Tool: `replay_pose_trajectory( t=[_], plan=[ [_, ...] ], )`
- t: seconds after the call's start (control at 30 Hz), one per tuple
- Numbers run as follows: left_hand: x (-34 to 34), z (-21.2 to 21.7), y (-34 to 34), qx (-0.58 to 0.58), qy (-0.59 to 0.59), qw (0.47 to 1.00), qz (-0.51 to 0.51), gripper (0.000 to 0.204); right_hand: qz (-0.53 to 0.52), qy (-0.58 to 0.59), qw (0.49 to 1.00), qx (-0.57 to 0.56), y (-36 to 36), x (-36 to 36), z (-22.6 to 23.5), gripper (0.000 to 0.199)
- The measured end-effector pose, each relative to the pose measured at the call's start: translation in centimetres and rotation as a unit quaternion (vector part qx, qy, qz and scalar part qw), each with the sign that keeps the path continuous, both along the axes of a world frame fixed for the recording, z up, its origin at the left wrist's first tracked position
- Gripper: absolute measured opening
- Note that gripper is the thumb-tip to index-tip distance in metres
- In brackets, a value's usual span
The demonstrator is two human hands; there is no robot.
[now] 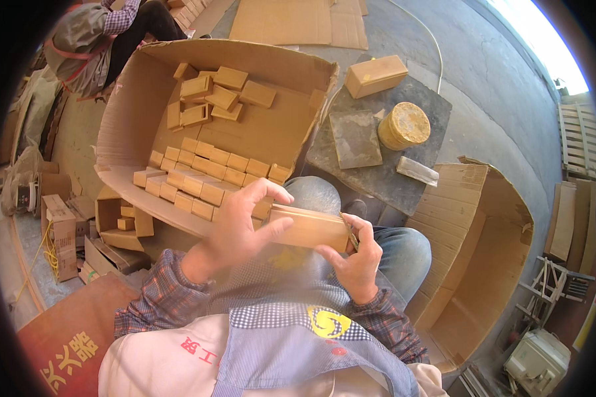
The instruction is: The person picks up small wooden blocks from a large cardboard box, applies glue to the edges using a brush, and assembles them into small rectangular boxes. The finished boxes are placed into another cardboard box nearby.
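Over my lap I hold a light wooden box (308, 227), long and narrow, with grooved edges along its top. My right hand (357, 257) grips its right end, thumb at the near side and fingers round the end. A thin dark edge shows between those fingers; I cannot make out what it is. At the box's left end is my left hand (242, 221), open, its thumb and fingers apart. Its thumb tip overlaps the box's corner, and whether it touches cannot be told. Beyond it stands a large cardboard carton (127, 142) with rows of wooden blocks (228, 159) and a loose heap of more.
A dark-topped stand (414, 109) bears another wooden box (376, 76), a round crusted tub (404, 126), a flat grey plate (355, 139) and a whitish block (417, 171). At right is a second carton (444, 225). Another person (89, 46) sits at upper left.
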State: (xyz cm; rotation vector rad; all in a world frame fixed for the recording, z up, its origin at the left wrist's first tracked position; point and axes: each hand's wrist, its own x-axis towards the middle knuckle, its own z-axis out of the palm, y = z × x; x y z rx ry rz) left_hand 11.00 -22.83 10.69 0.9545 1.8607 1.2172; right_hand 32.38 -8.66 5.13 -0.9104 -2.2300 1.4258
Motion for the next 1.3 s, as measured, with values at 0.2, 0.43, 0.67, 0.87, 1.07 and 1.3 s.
replay_pose_trajectory(
  t=[0.2, 0.43, 0.67, 0.87, 1.07, 1.3],
  plan=[
    [-2.8, 0.1, 1.4, 0.000, -0.083, 0.996, 0.028, 0.041, -0.004, 0.002, 1.000, -0.007, 0.0, 0.0, -0.1, 0.073],
    [1.4, 0.2, 2.0, -0.054, 0.147, 0.976, -0.149, 0.061, -0.002, 0.019, 1.000, 0.024, 1.2, 0.4, 0.8, 0.067],
    [1.5, -0.5, 2.3, 0.002, 0.186, 0.971, -0.148, 0.056, 0.052, 0.027, 0.964, 0.258, 4.4, 2.3, 2.4, 0.037],
    [1.5, -0.7, 2.3, 0.013, 0.195, 0.969, -0.152, 0.058, 0.113, 0.040, 0.938, 0.324, 4.9, 1.8, 2.5, 0.043],
    [1.3, -0.7, 2.3, 0.009, 0.201, 0.967, -0.156, 0.059, 0.117, 0.021, 0.932, 0.342, 4.9, 1.4, 2.3, 0.044],
    [1.4, -0.8, 2.3, 0.014, 0.209, 0.966, -0.153, 0.059, 0.100, 0.013, 0.911, 0.399, 4.3, 1.7, 2.9, 0.045]
  ],
)
